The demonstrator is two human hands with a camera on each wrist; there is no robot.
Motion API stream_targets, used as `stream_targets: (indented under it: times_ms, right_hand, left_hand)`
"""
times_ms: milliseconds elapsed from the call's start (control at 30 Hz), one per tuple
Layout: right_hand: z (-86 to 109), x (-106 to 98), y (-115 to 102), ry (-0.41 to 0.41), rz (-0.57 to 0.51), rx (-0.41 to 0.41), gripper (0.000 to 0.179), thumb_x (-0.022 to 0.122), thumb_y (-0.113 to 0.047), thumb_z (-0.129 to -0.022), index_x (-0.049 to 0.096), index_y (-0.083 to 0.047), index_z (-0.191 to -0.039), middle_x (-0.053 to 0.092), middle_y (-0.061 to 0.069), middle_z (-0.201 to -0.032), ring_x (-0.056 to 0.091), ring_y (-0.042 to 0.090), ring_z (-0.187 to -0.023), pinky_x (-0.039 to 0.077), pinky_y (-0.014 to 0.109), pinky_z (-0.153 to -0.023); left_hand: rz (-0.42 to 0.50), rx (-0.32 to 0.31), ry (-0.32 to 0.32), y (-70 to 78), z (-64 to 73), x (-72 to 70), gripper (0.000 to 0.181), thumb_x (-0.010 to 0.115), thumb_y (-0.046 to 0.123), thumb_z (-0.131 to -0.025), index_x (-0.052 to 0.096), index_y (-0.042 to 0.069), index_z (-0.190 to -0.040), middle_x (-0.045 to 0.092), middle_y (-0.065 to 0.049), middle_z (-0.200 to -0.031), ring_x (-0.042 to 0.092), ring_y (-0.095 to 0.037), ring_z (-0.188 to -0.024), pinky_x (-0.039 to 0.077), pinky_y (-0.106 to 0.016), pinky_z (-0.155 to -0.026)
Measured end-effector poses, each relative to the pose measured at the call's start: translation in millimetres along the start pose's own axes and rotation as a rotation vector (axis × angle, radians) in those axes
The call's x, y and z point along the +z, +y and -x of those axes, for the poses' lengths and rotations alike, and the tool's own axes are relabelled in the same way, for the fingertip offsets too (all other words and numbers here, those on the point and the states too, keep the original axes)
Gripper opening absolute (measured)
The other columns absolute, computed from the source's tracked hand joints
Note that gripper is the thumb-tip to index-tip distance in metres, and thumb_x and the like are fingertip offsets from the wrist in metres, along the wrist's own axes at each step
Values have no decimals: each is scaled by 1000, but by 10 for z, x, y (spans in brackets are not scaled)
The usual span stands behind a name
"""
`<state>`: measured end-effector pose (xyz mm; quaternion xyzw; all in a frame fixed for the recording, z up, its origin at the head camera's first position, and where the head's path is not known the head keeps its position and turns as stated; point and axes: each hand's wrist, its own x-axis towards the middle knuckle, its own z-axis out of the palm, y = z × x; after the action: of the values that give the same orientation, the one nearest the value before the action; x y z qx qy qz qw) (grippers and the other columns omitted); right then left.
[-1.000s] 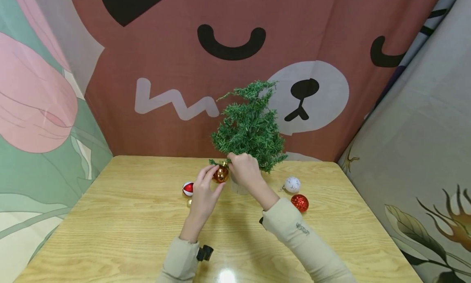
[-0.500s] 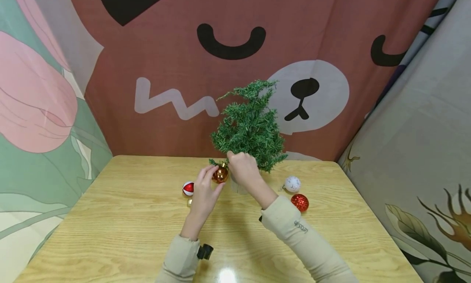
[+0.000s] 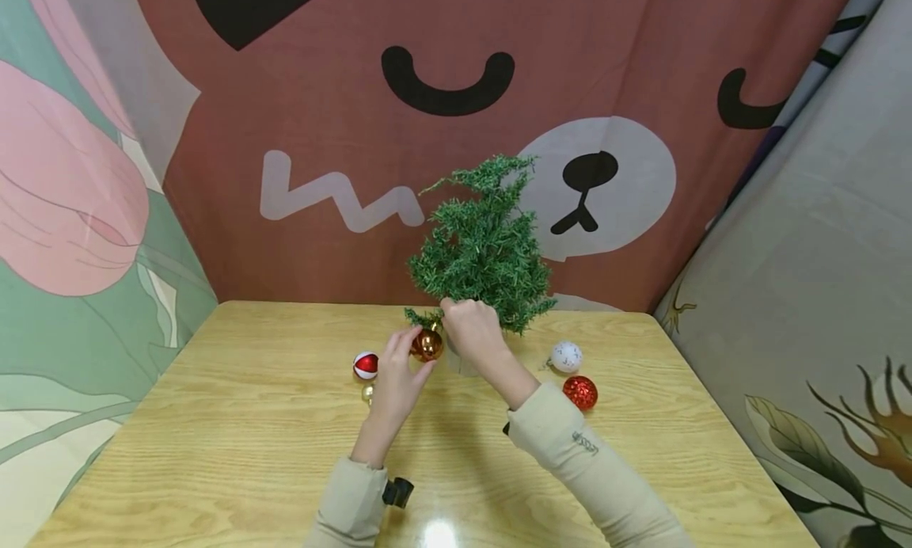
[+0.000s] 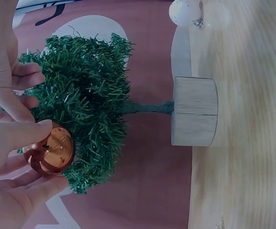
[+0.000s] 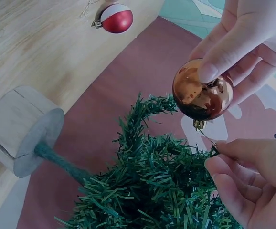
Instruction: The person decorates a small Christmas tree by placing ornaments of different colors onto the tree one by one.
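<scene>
One copper bauble [image 3: 427,345] is held by the left hand [image 3: 396,374] just below a lower branch [image 3: 420,317] of the artificial tree [image 3: 486,251] while the right hand [image 3: 473,329] pinches its string [image 5: 207,137], apparently the hanging step, which next calls for securing that string there.

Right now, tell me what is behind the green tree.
Behind the tree, the head view shows a reddish-brown cloth with a pale printed patch. What the tree itself covers cannot be seen.
</scene>
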<state>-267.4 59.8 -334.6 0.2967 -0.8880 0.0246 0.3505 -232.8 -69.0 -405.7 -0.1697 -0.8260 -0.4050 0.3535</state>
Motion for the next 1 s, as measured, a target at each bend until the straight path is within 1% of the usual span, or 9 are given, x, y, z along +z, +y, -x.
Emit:
stream_targets:
  times_ms: [167,433,700,833,1000]
  right_hand:
    - [13,9,10,16,-5,-5,8,64,-3,-79,62,-4,-71,48,3,-45,31,8,-33,20,19,-32]
    - [33,21,35,58,9,-18,4,65,-5,-77,64,-5,-73,48,2,-45,26,6,-33,20,19,-32]
    - [50,42,59,102,22,-36,2,66,-6,-76,65,-6,-75,46,0,-45,24,6,-34,19,19,-32]
    - [59,47,62,109,35,-42,5,69,-9,-75,66,-7,-78,49,0,-47,26,6,-33,20,18,-32]
    - [68,52,65,118,39,-42,4,68,-9,-76,68,-7,-79,48,-1,-46,24,5,-34,18,19,-32]
  left_hand:
    - [-13,-41,-39,-3,16,17,54,76,-3,-66,53,-9,-114,54,-19,-104,55,-31,-94,48,-37,-78]
    - [-36,-88,-98,-2,17,42,50,75,1,-69,54,-10,-113,55,-20,-104,54,-33,-96,46,-39,-81]
    - [-55,-80,-129,-8,20,69,50,74,2,-70,53,-12,-113,56,-25,-108,54,-36,-99,46,-39,-82]
    - [-74,-83,-140,-38,31,99,50,75,2,-70,53,-10,-114,56,-25,-108,55,-35,-99,47,-39,-81]
    - [-74,-89,-150,-55,38,127,51,75,2,-70,53,-10,-114,56,-24,-107,55,-35,-98,47,-39,-80]
